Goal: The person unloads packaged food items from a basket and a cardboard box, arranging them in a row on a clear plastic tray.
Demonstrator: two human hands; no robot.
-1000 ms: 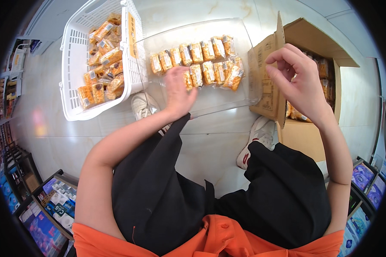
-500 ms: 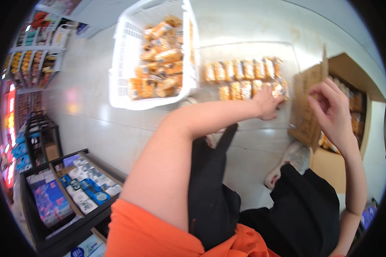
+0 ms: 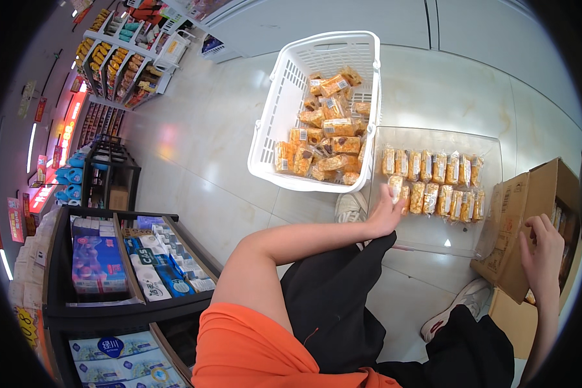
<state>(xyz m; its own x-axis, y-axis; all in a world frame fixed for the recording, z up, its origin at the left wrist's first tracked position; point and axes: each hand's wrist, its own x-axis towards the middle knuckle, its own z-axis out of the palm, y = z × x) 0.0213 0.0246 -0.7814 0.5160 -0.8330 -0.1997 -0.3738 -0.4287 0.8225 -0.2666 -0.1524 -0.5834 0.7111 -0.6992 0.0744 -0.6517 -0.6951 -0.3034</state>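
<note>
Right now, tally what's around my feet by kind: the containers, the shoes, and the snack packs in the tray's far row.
White basket: 1
Clear tray: 1
Cardboard box: 1
Shoes: 2
Far-row snack packs: 8
Total: 13

Bright light; glossy floor catching glare; red sign glowing left; fisheye bend, black corners.
</note>
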